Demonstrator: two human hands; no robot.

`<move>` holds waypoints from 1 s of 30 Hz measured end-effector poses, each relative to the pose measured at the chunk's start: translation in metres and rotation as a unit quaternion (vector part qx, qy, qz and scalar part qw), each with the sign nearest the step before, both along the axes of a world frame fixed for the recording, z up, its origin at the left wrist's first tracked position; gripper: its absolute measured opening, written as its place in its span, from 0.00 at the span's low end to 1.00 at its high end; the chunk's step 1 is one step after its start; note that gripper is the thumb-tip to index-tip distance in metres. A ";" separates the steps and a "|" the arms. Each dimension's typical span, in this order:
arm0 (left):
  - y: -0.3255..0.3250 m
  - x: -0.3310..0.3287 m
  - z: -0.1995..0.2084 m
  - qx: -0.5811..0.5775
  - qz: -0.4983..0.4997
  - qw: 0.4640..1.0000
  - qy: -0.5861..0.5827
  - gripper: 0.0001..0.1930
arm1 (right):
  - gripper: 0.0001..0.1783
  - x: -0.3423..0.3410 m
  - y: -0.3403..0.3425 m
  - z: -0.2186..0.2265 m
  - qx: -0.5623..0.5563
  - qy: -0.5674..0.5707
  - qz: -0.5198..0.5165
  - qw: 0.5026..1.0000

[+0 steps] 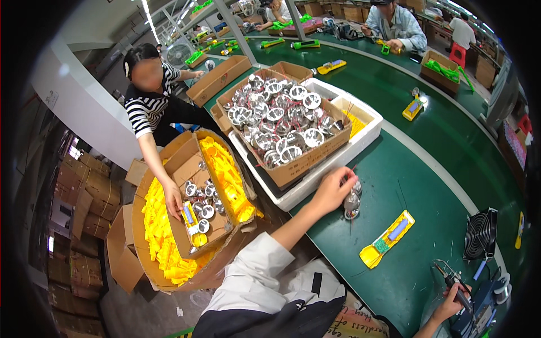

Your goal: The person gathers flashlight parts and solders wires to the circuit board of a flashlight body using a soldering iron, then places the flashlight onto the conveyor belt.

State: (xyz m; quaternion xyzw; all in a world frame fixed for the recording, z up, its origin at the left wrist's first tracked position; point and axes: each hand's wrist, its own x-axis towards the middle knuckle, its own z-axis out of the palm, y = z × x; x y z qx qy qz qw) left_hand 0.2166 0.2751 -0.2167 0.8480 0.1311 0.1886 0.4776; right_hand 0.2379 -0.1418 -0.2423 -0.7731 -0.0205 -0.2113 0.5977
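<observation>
My left hand (333, 190) is closed in a pinch at the table's near left, with a thin red wire at its fingertips. Just under those fingers are a few silver lamp reflectors (351, 201); whether the pinched wire belongs to one of them is hard to see. My right hand (449, 304) grips a soldering iron (457, 288) by its dark handle at the lower right. Between the hands, on the green table, lies a yellow flashlight housing (387, 239) with a blue cylindrical cell and a small green circuit board inside. A thin dark wire sticks out beyond it.
A cardboard box (301, 167) of reflectors stands on a white foam tray (369, 130). At left, a co-worker's hand (173, 200) touches a yellow housing above a carton (149, 276) of yellow parts. A black fan (480, 234) stands right. Housings lie on the green belt (372, 84).
</observation>
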 end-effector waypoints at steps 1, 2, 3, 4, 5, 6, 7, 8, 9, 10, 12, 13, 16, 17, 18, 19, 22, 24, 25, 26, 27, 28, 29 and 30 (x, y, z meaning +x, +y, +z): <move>0.010 0.005 -0.016 -0.001 -0.013 1.000 -0.015 0.14 | 0.07 -0.001 0.000 0.001 -0.005 0.003 -0.001 1.000; 0.009 0.007 -0.018 0.011 -0.007 1.000 -0.015 0.15 | 0.08 -0.001 0.001 0.002 -0.011 -0.005 -0.001 1.000; 0.009 0.007 -0.016 0.024 -0.004 1.000 -0.014 0.16 | 0.08 -0.002 0.002 0.003 -0.018 -0.014 -0.005 1.000; 0.007 0.003 -0.012 0.065 0.002 0.998 -0.017 0.17 | 0.09 -0.002 0.007 0.005 -0.009 -0.012 -0.012 1.000; 0.006 -0.002 -0.008 0.107 0.007 0.994 -0.020 0.18 | 0.08 -0.002 0.010 0.006 0.000 -0.011 -0.015 1.000; 0.007 -0.007 -0.011 0.129 0.031 0.990 -0.041 0.18 | 0.08 -0.002 0.013 0.008 0.005 -0.018 -0.005 1.000; 0.008 -0.014 -0.015 0.152 0.056 0.985 -0.061 0.17 | 0.08 -0.002 0.014 0.010 0.011 -0.026 0.006 1.000; 0.005 -0.023 -0.010 0.178 0.072 0.978 -0.078 0.17 | 0.08 -0.001 0.011 0.008 0.016 -0.029 0.012 0.999; -0.002 -0.031 -0.002 0.204 0.085 0.971 -0.094 0.17 | 0.08 -0.001 0.009 0.008 0.012 -0.024 -0.004 1.000; -0.007 -0.039 0.003 0.211 0.100 0.966 -0.109 0.15 | 0.08 -0.001 0.009 0.007 0.021 -0.025 -0.006 0.999; -0.016 -0.054 0.007 0.199 0.109 0.968 -0.105 0.11 | 0.08 0.000 0.011 0.009 0.045 -0.022 -0.014 0.999; -0.020 -0.060 0.009 0.180 0.104 0.974 -0.084 0.09 | 0.08 0.001 0.012 0.008 0.045 -0.018 -0.026 0.999; -0.037 -0.061 0.026 0.122 0.043 0.991 -0.015 0.06 | 0.07 0.001 0.017 0.008 0.049 -0.017 -0.012 0.999; -0.041 -0.061 0.032 0.150 0.004 0.989 0.008 0.06 | 0.07 0.001 0.016 0.008 0.049 -0.016 -0.016 0.999; -0.045 -0.057 0.036 0.147 -0.014 0.989 0.004 0.06 | 0.06 0.001 0.015 0.008 0.039 -0.026 0.000 0.999; -0.048 -0.049 0.037 0.147 -0.018 0.989 0.004 0.06 | 0.06 0.001 0.014 0.007 0.028 -0.036 0.017 0.999; -0.051 -0.013 0.046 0.247 -0.101 0.963 -0.046 0.07 | 0.06 0.000 0.013 0.006 0.031 -0.037 0.007 0.999; -0.049 0.015 0.045 0.266 -0.145 0.952 -0.048 0.08 | 0.06 -0.002 0.012 0.006 0.028 -0.037 -0.001 0.999; -0.049 0.024 0.044 0.285 -0.183 0.940 -0.049 0.08 | 0.06 -0.002 0.013 0.008 0.030 -0.038 -0.003 0.999; -0.049 0.032 0.039 0.285 -0.188 0.938 -0.051 0.08 | 0.06 -0.003 0.014 0.008 0.033 -0.038 0.000 0.999; -0.050 0.039 0.034 0.324 -0.203 0.924 -0.026 0.08 | 0.06 -0.003 0.015 0.009 0.036 -0.038 0.004 0.999; -0.051 0.043 0.030 0.363 -0.218 0.906 -0.001 0.09 | 0.06 -0.004 0.015 0.009 0.037 -0.039 -0.001 0.999; -0.053 0.048 0.028 0.363 -0.223 0.905 -0.004 0.09 | 0.07 -0.004 0.015 0.009 0.041 -0.039 0.004 0.998; -0.054 0.052 0.026 0.376 -0.223 0.899 -0.002 0.09 | 0.07 -0.004 0.014 0.010 0.045 -0.039 0.009 0.998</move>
